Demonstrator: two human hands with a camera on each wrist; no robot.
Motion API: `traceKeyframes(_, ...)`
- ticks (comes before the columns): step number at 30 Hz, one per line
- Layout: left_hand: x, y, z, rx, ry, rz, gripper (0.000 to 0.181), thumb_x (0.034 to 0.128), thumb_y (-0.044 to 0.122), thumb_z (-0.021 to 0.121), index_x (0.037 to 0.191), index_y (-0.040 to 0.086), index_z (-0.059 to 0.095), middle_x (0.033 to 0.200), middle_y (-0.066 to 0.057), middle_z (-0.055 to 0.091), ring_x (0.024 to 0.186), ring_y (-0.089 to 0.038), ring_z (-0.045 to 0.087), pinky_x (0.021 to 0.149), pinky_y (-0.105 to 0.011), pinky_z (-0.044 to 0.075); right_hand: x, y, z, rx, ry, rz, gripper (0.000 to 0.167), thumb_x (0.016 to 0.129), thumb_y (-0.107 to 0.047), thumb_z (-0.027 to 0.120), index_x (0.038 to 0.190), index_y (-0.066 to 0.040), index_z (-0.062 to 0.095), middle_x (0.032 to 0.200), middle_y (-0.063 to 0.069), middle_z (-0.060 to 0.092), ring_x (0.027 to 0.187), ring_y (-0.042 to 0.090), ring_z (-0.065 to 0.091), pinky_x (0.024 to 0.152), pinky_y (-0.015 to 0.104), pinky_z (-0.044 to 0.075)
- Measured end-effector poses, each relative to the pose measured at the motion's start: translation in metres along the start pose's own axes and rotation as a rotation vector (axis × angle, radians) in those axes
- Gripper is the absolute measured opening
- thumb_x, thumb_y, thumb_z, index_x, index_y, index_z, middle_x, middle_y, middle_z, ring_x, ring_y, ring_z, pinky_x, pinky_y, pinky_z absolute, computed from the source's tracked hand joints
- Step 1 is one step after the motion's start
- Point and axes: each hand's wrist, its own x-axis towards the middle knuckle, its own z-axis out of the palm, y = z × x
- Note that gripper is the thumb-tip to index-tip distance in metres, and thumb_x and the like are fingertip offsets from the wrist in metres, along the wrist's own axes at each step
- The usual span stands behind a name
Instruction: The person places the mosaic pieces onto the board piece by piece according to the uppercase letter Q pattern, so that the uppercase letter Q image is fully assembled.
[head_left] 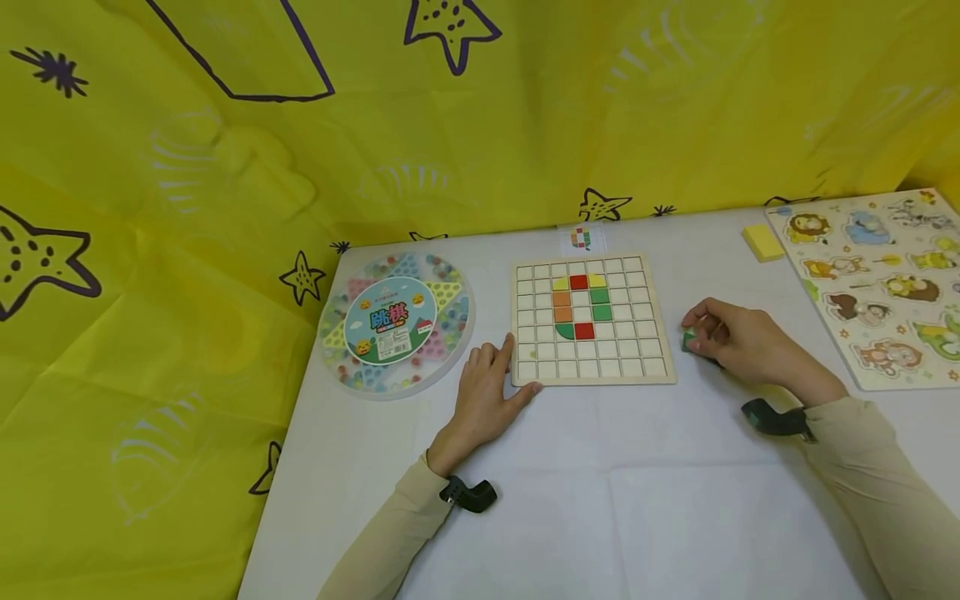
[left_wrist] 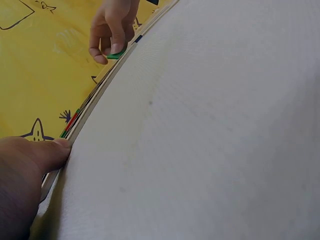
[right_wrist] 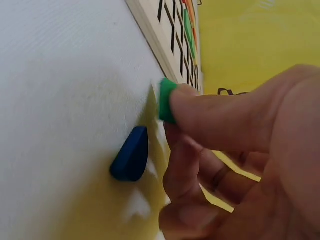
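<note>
A wooden grid board [head_left: 630, 362] lies on the table with red, yellow, orange and green tiles set in a ring in its squares. My left hand [head_left: 483, 400] rests at the board's near left corner, index finger along the left side and thumb at the front edge. To the right of the board, my right hand [head_left: 738, 342] pinches a small green tile [right_wrist: 166, 100] between thumb and fingers, just above the table. A blue piece with a curved side [right_wrist: 131, 156] lies on the cloth beneath that hand; the head view mostly hides it.
Behind the board is a small pattern card [head_left: 582, 240]. A round Chinese checkers box [head_left: 450, 362] sits to the left. At right are a yellow block [head_left: 763, 242] and an animal puzzle board [head_left: 870, 312]. A yellow printed curtain [head_left: 480, 133] hangs along the back and left.
</note>
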Motion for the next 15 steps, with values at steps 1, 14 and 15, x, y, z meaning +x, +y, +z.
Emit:
traceKeyframes(1, 0.0000, 0.0000, -0.0001, 0.000, 0.000, 0.000, 0.084, 0.0949, 0.039, 0.080, 0.157, -0.006, 0.045, 0.096, -0.007, 0.050, 0.085, -0.017, 0.033, 0.078, -0.028, 0.028, 0.0003, 0.0000, 0.0001, 0.009, 0.003, -0.005, 0.018, 0.101, -0.012, 0.072, 0.117, -0.004, 0.066, 0.091, 0.003, 0.068, 0.073, 0.005, 0.053, 0.066, 0.026, 0.044)
traceKeyframes(14, 0.0004, 0.0000, 0.0006, -0.010, -0.010, -0.002, 0.085, 0.0949, 0.039, 0.080, 0.158, -0.006, 0.044, 0.096, -0.007, 0.050, 0.085, -0.017, 0.032, 0.078, -0.028, 0.027, 0.0080, -0.0080, 0.0054, 0.124, 0.080, 0.068, 0.020, 0.097, -0.021, 0.080, 0.112, -0.009, 0.076, 0.090, 0.004, 0.078, 0.075, 0.002, 0.065, 0.070, 0.019, 0.046)
traceKeyframes(15, 0.0005, -0.0001, 0.0005, -0.011, -0.011, -0.003, 0.085, 0.0950, 0.039, 0.080, 0.158, -0.006, 0.044, 0.096, -0.007, 0.050, 0.085, -0.017, 0.032, 0.078, -0.028, 0.027, 0.0086, -0.0085, 0.0064, 0.132, 0.095, 0.063, 0.021, 0.095, -0.020, 0.082, 0.111, -0.008, 0.076, 0.090, 0.005, 0.079, 0.075, 0.000, 0.066, 0.070, 0.017, 0.045)
